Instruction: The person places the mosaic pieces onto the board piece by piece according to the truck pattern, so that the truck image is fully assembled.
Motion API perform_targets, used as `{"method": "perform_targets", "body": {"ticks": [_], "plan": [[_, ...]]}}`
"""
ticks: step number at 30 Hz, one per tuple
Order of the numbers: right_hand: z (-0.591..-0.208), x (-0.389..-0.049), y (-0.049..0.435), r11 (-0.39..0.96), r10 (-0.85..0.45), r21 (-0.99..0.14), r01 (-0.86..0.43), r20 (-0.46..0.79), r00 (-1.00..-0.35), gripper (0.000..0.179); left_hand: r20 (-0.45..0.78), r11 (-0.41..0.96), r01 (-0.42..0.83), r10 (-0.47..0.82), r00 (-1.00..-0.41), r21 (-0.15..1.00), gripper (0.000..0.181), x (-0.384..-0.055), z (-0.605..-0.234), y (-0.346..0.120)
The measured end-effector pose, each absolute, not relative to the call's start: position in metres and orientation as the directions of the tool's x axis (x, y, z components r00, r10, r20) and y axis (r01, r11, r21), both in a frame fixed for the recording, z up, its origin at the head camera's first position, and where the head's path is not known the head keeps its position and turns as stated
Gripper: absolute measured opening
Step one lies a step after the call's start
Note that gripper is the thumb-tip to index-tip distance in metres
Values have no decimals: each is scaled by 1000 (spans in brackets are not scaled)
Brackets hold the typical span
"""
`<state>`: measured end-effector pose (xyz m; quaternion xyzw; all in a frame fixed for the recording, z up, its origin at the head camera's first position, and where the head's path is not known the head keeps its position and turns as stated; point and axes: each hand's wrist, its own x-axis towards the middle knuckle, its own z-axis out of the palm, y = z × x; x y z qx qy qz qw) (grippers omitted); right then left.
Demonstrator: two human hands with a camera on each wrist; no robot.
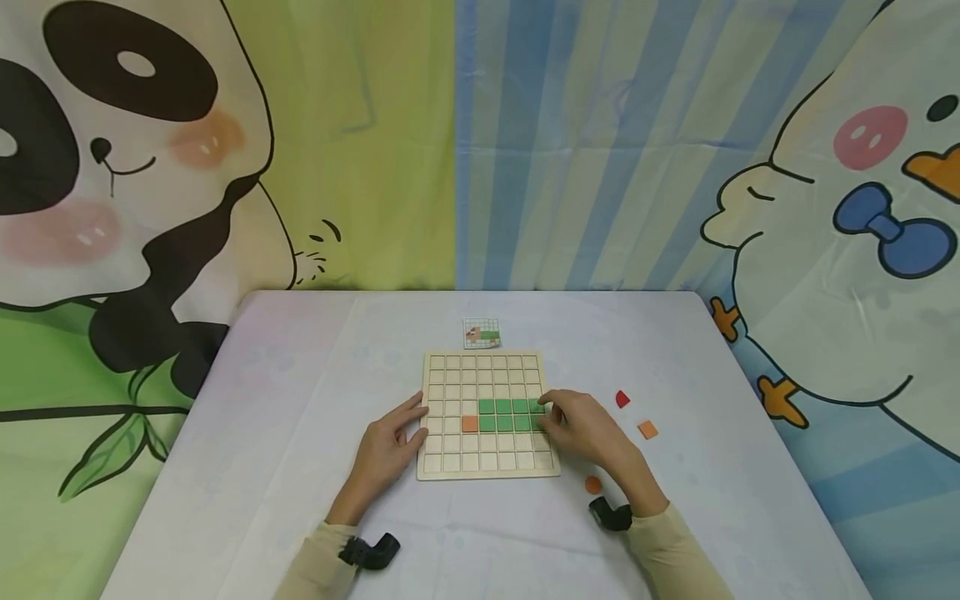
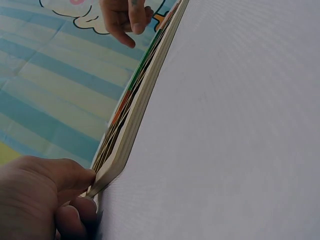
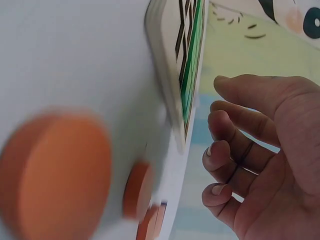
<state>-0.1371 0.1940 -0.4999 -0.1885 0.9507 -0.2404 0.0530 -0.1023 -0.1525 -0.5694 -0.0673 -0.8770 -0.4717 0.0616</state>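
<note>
A pale wooden grid board (image 1: 480, 467) lies flat on the table. Green square tiles (image 1: 504, 407) fill two rows towards its right side, and an orange square tile (image 1: 469, 423) sits at their left end. My left hand (image 1: 386, 450) holds the board's left edge with thumb and fingers; the left wrist view shows its fingertips (image 2: 90, 176) against the rim. Over the right edge hovers my right hand (image 1: 588, 425), fingers loosely bent and partly covering the rightmost green tiles. In the right wrist view nothing shows between its thumb and fingers (image 3: 220, 156).
A small picture card (image 1: 482, 333) lies behind the board. To the right are a red piece (image 1: 622, 399), a loose orange square (image 1: 648, 429) and an orange round piece (image 1: 593, 484). Cartoon-printed curtains (image 1: 585, 150) hang behind the white table (image 1: 300, 375).
</note>
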Motion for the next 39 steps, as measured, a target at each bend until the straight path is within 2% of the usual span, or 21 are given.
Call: {"method": "perform_targets", "body": {"ticks": [13, 19, 39], "plan": [[-506, -138, 242, 832, -300, -481, -275, 25, -953, 26, 165, 556, 171, 61, -984, 813, 38, -103, -569, -153], [-508, -138, 256, 854, -241, -478, -204, -16, -970, 25, 174, 560, 179, 63, -983, 809, 38, -102, -568, -154], [-511, -140, 273, 880, -208, -454, -141, -102, -973, 26, 177, 542, 185, 67, -982, 820, 38, -101, -569, -154]]}}
